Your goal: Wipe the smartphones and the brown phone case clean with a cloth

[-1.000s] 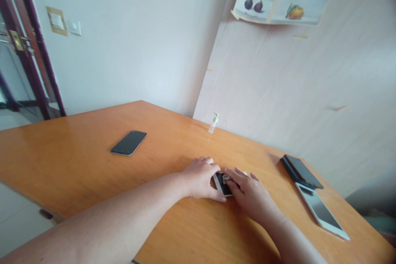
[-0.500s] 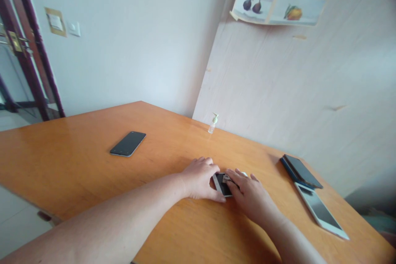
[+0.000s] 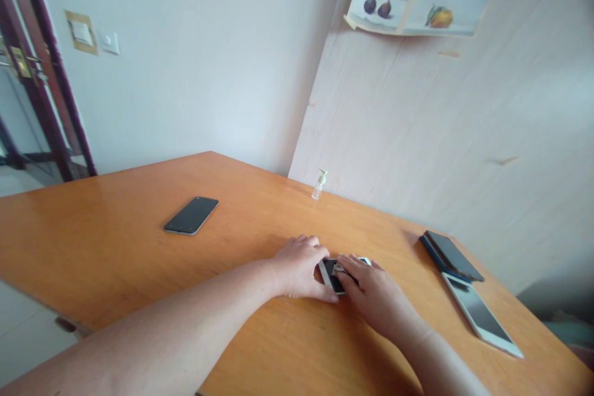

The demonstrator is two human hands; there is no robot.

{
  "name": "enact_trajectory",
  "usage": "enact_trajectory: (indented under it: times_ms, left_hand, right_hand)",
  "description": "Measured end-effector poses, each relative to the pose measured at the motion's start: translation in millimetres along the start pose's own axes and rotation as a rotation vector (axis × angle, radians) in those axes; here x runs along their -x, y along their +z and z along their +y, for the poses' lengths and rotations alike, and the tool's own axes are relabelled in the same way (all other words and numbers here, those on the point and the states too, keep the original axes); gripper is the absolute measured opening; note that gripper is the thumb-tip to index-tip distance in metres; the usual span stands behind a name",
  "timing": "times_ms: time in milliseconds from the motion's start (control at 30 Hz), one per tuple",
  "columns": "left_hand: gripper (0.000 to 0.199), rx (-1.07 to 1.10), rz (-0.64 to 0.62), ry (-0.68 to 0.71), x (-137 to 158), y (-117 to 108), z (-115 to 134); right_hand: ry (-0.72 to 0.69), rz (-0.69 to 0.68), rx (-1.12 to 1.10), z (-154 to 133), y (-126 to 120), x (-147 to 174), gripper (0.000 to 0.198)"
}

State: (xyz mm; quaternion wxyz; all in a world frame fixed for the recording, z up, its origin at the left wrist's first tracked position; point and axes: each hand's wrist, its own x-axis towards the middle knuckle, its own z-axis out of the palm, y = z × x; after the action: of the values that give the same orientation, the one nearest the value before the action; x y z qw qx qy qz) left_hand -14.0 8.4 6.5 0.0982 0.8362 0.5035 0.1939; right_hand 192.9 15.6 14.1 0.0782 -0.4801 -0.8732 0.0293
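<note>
A white phone with a dark screen (image 3: 329,269) lies face up on the wooden table, in the lower middle of the head view. My left hand (image 3: 301,267) is closed on its left end, thumb at the near edge and fingers at the far edge. Under the fingertips of my right hand (image 3: 371,289), a small whitish wipe (image 3: 338,268) is pressed against the screen. Most of the wipe is covered by those fingers, and the right hand also hides much of the phone's right half.
Another dark phone (image 3: 192,215) lies at the left. A small pump bottle (image 3: 319,185) stands near the table's back edge. On the right are a stacked dark device (image 3: 453,255) and a white tablet-like device (image 3: 485,315). The wooden table (image 3: 260,210) meets the wall behind.
My right hand has shifted slightly over the screen, and more of the phone's far right corner shows. The left hand keeps its place on the phone.
</note>
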Motion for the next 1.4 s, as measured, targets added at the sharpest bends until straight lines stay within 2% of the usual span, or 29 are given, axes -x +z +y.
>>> enact_trajectory:
  times_ms: [167,233,300,433,500,733,800,1033,1100,1267,1333,1400]
  left_hand:
    - [0.074,-0.008,0.003,0.007,0,1,-1]
    - [0.074,-0.013,0.006,0.01,0,1,-1]
    - [0.074,-0.015,0.011,0.012,0,1,-1]
    - [0.071,-0.009,0.001,0.012,0,0,0]
    - [0.071,-0.007,-0.002,0.008,0,0,0]
    - [0.073,-0.009,0.014,0.021,-1,2,-2]
    - [0.073,-0.011,0.01,0.013,0,2,-2]
    - [0.068,0.004,0.002,-0.004,1,0,1]
    - [0.07,0.01,0.007,-0.002,0,1,0]
    - [0.073,-0.001,0.016,0.016,0,3,-2]
    - [0.073,-0.009,0.008,0.012,0,2,-2]
    - [0.072,-0.013,0.001,0.005,0,0,0]
  right_hand:
    - [0.232,-0.014,0.127,13,-6,2,0.038]
    - [0.276,-0.01,0.163,17,-6,1,0.039]
    - [0.243,-0.011,0.148,15,-5,1,0.037]
    - [0.047,-0.014,0.023,4,-1,0,0.032]
    - [0.002,-0.015,0.004,2,-1,0,0.033]
    - [0.248,-0.009,0.16,20,-6,2,0.038]
    - [0.227,-0.01,0.146,21,-5,1,0.037]
    - [0.003,0.017,0.012,-1,4,2,0.034]
    - [0.025,0.003,0.021,-1,1,4,0.034]
    - [0.231,-0.018,0.132,12,-7,4,0.037]
    - [0.235,-0.024,0.147,14,-8,3,0.036]
    - [0.179,-0.022,0.115,10,-6,2,0.034]
